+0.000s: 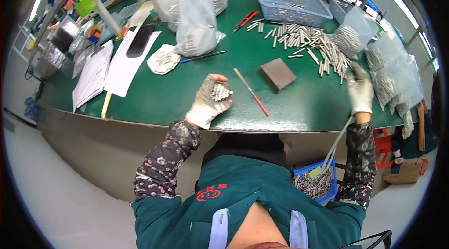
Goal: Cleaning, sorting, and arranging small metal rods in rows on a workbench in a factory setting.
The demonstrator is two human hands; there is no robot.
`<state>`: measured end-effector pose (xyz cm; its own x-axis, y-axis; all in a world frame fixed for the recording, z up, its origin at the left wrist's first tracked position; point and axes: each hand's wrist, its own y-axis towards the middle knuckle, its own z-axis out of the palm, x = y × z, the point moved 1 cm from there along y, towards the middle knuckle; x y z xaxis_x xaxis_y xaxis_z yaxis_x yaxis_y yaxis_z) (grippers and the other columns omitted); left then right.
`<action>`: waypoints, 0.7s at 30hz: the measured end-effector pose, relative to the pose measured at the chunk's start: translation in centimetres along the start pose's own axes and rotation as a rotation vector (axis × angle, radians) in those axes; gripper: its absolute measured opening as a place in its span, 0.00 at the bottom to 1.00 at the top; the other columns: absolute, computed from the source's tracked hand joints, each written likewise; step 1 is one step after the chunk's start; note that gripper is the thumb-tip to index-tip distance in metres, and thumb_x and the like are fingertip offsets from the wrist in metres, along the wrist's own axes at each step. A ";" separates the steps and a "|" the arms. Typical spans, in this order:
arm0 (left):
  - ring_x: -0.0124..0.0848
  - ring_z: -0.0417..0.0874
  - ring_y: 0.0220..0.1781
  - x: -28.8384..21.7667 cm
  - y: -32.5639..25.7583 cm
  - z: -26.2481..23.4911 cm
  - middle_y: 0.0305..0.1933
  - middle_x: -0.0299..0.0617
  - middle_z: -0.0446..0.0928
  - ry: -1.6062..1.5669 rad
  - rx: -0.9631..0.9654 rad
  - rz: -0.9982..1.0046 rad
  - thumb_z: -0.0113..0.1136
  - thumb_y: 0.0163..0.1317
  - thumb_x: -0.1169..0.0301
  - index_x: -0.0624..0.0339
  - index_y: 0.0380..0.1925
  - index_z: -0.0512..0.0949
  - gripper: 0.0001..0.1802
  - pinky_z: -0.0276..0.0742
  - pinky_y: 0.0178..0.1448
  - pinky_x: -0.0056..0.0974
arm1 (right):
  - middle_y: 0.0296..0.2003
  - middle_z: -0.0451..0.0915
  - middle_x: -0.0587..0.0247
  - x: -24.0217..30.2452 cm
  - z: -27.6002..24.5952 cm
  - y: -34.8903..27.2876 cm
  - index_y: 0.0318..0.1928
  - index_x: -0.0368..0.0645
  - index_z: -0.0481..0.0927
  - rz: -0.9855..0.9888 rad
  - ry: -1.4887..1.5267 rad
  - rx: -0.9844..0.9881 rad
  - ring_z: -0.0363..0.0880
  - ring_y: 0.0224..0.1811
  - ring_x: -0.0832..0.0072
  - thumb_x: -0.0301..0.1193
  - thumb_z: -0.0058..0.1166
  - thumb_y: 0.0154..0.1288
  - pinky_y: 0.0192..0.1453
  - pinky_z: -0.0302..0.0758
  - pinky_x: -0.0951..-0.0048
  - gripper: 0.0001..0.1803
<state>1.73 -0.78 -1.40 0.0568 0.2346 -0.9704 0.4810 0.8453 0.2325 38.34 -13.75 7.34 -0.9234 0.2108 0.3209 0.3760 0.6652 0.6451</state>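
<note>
Green worktable [154, 94], pale floor [56, 193], bright windows [407, 10]

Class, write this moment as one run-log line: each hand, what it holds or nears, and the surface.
left hand: gripping bundle of metal pins | right hand: blurred, beside loose pin pile | surface: green table

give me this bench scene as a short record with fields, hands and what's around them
left hand: gloved left hand cupped, fingers closed round a bundle of short metal pins
right hand: gloved right hand, blurred, at the edge of the loose heap of metal pins; grip unclear
surface: green table
between hands: grey rectangular block, thin red-tipped rod
behind: blue plastic basket, clear plastic bags of pins
below table: blue bin of pins
</note>
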 end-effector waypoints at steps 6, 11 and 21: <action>0.21 0.75 0.38 0.1 -0.4 -0.7 0.36 0.33 0.73 0.045 0.003 -0.017 0.67 0.42 0.81 0.56 0.49 0.67 0.31 0.74 0.44 0.27 | 0.37 0.82 0.53 17.6 6.8 -5.2 0.47 0.45 0.79 -0.146 0.595 0.753 0.82 0.37 0.62 0.36 0.59 0.53 0.43 0.77 0.68 0.19; 0.24 0.74 0.40 -0.7 -0.2 -0.5 0.39 0.34 0.72 0.185 0.059 0.107 0.68 0.41 0.81 0.55 0.58 0.62 0.41 0.73 0.46 0.28 | 0.41 0.81 0.53 20.1 11.6 -6.7 0.53 0.38 0.75 -0.114 0.803 0.816 0.80 0.40 0.72 0.34 0.63 0.54 0.47 0.75 0.73 0.26; 0.27 0.75 0.42 1.4 -0.4 -1.8 0.41 0.36 0.73 -0.039 0.076 -0.005 0.70 0.40 0.80 0.47 0.71 0.31 0.66 0.73 0.50 0.31 | 0.45 0.80 0.52 20.8 12.6 -6.6 0.52 0.30 0.74 -0.009 0.867 0.834 0.79 0.44 0.75 0.33 0.62 0.58 0.50 0.74 0.75 0.25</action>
<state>0.06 0.04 -2.69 0.0875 0.2108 -0.9736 0.5459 0.8074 0.2238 15.71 -4.81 1.01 -0.4460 -0.1350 0.8848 -0.0916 0.9903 0.1049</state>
